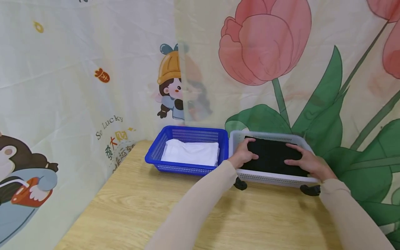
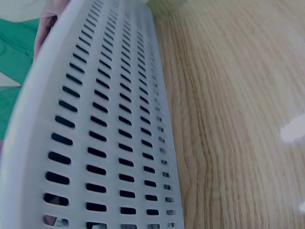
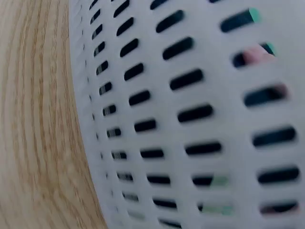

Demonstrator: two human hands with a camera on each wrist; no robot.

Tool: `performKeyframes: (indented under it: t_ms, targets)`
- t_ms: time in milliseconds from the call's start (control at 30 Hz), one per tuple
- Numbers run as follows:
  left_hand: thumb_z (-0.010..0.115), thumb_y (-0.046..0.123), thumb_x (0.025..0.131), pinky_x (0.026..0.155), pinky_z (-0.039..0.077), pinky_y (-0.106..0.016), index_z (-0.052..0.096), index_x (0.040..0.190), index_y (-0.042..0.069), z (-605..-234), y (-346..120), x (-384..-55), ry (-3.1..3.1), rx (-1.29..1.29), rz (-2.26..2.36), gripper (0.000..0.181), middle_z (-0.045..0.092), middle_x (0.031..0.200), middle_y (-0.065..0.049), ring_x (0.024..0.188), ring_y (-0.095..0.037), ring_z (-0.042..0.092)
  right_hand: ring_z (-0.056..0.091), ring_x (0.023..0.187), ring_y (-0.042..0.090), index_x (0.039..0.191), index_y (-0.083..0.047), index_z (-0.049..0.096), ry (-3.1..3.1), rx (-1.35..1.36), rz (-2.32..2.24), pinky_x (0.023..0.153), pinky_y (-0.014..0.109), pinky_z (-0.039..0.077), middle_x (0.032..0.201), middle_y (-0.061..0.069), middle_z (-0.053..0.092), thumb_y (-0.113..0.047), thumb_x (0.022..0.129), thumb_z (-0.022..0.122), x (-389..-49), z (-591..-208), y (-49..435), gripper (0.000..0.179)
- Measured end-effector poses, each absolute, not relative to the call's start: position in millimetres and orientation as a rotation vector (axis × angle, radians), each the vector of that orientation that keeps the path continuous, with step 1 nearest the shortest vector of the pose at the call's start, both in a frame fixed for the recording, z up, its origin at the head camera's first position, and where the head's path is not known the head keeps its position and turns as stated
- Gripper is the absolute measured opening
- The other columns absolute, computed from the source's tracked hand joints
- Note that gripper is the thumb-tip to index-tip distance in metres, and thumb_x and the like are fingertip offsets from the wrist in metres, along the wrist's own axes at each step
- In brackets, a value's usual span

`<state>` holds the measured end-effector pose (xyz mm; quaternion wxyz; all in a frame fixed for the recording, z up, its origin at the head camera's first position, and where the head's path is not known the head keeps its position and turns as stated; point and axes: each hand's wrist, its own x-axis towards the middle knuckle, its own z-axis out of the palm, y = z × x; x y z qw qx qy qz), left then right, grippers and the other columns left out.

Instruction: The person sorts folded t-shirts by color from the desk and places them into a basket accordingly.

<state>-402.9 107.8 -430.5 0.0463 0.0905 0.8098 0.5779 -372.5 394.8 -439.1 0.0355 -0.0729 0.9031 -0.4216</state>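
Observation:
A flat, black rectangular piece that looks like folded cloth [image 1: 270, 156] lies in the white basket [image 1: 275, 177]. My left hand [image 1: 242, 154] rests over its left end, with thumb and forefinger spread apart on the black surface. Over the right end lies my right hand [image 1: 307, 161], its fingers extended and pointing inward. Both wrist views are mostly filled by the basket's slotted wall [image 2: 112, 119], [image 3: 171, 114]; the wrist views do not show how the fingertips meet the cloth.
Close against the white basket's left side stands a blue basket [image 1: 187, 170] with a folded white cloth [image 1: 190, 152] in it. Both stand on a wood-grain table [image 1: 140, 201]. A printed curtain [image 1: 200, 69] hangs behind the table.

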Motion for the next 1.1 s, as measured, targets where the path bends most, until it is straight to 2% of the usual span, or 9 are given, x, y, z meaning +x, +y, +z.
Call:
performKeyframes:
  t_ms: [167,367,433,733,933,1000,1100]
  targets:
    - [0.084,-0.009,0.085,0.112,0.049,-0.043,0.059,0.146,0.022,-436.3,109.1,-404.4,2.500,0.207,1.716,0.073,0.056,0.150,-0.007,0.136,-0.025,0.054,0.011,0.151,0.064,0.169,-0.006,0.021,2.773,-0.256,-1.279,0.112,0.080,0.025,0.169,0.039,0.004,-0.029,0.097,0.081,-374.3,-445.5,390.9,0.097]
    - [0.085,-0.006,0.086,0.112,0.050,-0.043,0.057,0.147,0.018,-433.8,106.0,-396.5,2.550,0.176,1.569,0.072,0.056,0.151,-0.012,0.135,-0.027,0.055,0.024,0.146,0.063,0.167,-0.001,0.024,2.788,-0.255,-1.205,0.112,0.079,0.026,0.163,0.042,0.023,-0.027,0.097,0.081,-376.1,-451.0,389.4,0.094]
    - [0.085,-0.004,0.087,0.111,0.051,-0.043,0.055,0.149,0.018,-432.8,105.6,-394.9,2.575,0.168,1.513,0.073,0.055,0.152,-0.013,0.136,-0.027,0.055,0.026,0.145,0.063,0.166,0.001,0.025,2.796,-0.260,-1.178,0.112,0.079,0.027,0.161,0.042,0.026,-0.027,0.097,0.081,-375.9,-452.3,389.4,0.094]
    - [0.089,0.006,0.086,0.108,0.050,-0.035,0.057,0.149,0.023,-440.6,104.5,-399.6,2.666,0.105,1.294,0.073,0.052,0.151,-0.012,0.134,-0.024,0.054,0.018,0.147,0.067,0.161,0.007,0.029,2.816,-0.288,-1.089,0.113,0.081,0.022,0.163,0.045,0.018,-0.027,0.095,0.083,-377.3,-457.1,382.4,0.092]
    - [0.089,0.010,0.087,0.108,0.050,-0.032,0.057,0.150,0.021,-440.2,103.2,-397.8,2.705,0.103,1.199,0.072,0.054,0.149,-0.012,0.132,-0.022,0.055,0.022,0.144,0.068,0.159,0.010,0.031,2.832,-0.316,-1.022,0.112,0.080,0.027,0.160,0.048,0.019,-0.027,0.095,0.082,-375.8,-455.9,379.4,0.090]
    - [0.088,0.012,0.089,0.104,0.053,-0.034,0.055,0.152,0.021,-436.0,101.4,-394.2,2.708,0.116,1.160,0.072,0.054,0.150,-0.012,0.131,-0.022,0.056,0.025,0.143,0.068,0.158,0.011,0.032,2.843,-0.324,-0.996,0.111,0.079,0.029,0.159,0.048,0.021,-0.027,0.095,0.082,-376.1,-454.8,378.4,0.089]
    - [0.085,0.015,0.092,0.103,0.054,-0.034,0.052,0.155,0.021,-427.3,97.9,-387.2,2.718,0.182,1.075,0.071,0.054,0.153,-0.010,0.136,-0.022,0.055,0.026,0.142,0.068,0.157,0.012,0.033,2.855,-0.331,-0.974,0.111,0.079,0.030,0.158,0.048,0.022,-0.027,0.095,0.083,-376.3,-454.9,378.9,0.089]
